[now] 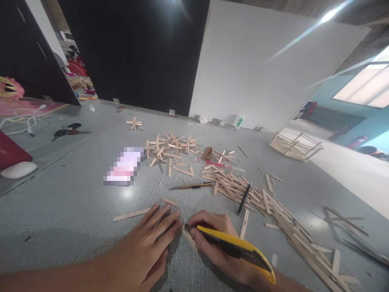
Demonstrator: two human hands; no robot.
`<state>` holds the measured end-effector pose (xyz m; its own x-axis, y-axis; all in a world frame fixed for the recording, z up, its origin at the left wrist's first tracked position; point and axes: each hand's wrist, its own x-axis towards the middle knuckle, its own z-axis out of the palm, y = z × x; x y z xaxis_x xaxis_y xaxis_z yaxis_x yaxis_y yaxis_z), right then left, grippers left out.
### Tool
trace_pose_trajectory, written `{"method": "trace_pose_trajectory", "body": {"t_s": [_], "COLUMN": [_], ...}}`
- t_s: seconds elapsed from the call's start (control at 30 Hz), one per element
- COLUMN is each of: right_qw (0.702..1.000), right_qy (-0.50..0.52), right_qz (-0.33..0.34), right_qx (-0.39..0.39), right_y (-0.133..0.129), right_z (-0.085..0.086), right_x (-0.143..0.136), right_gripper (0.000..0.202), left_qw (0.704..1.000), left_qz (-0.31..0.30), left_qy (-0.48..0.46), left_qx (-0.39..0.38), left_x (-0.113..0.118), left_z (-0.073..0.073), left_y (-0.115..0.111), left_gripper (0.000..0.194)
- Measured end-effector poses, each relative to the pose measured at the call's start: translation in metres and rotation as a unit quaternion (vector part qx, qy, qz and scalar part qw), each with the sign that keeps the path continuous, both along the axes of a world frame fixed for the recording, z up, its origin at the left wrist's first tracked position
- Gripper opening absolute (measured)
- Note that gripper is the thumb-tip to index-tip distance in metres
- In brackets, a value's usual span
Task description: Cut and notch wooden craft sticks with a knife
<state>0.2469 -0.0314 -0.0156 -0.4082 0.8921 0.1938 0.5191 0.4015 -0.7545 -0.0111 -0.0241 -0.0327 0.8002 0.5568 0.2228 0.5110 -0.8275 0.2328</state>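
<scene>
fingertips [178, 222] of the left hand [146, 247] lie very close to the tip of the yellow utility knife [234, 245], so a slip of the blade toward them looks like the main danger; the stick could also skid on the smooth grey table [75, 211] if the hold loosens. the left hand lies flat, fingers spread and pressed down on a wooden stick [190, 238] just in front of the person. the right hand [217, 243] is closed around the knife, its tip meeting that stick. whether the blade is extended, i cannot tell. a heap of sticks [273, 207] and a black pen [244, 198] lie near, to the right.
</scene>
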Motion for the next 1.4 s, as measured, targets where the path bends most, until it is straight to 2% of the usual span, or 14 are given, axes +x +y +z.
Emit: {"method": "trace_pose_trajectory", "body": {"t_s": [0.37, 0.57, 0.8, 1.1, 1.4], "right_qw": [1.0, 1.0, 1.0, 1.0, 1.0], "right_qy": [-0.005, -0.002, 0.003, 0.013, 0.007], "right_qz": [0.003, 0.004, 0.006, 0.005, 0.004], "right_qx": [-0.003, -0.007, 0.002, 0.009, 0.007], "right_y": [-0.0003, -0.0003, -0.0009, 0.0007, 0.0001], "right_z": [-0.0015, -0.0021, -0.0047, 0.0009, -0.001], "right_x": [0.0015, 0.0013, 0.0012, -0.0006, -0.0002], "right_gripper": [0.014, 0.014, 0.012, 0.01, 0.012], "left_qw": [1.0, 0.999, 0.999, 1.0, 1.0], "left_qz": [-0.003, -0.004, 0.003, 0.001, 0.001], "left_qy": [0.005, 0.038, 0.03, -0.001, 0.016], "left_qx": [-0.005, 0.011, 0.016, -0.003, 0.004], "left_x": [0.0018, 0.0014, 0.0019, 0.0017, 0.0014], "left_z": [0.0037, 0.0043, 0.0031, 0.0034, 0.0038], "left_y": [-0.001, -0.0013, -0.0009, -0.0009, -0.0007], "left_gripper": [0.071, 0.073, 0.071, 0.067, 0.068]}}
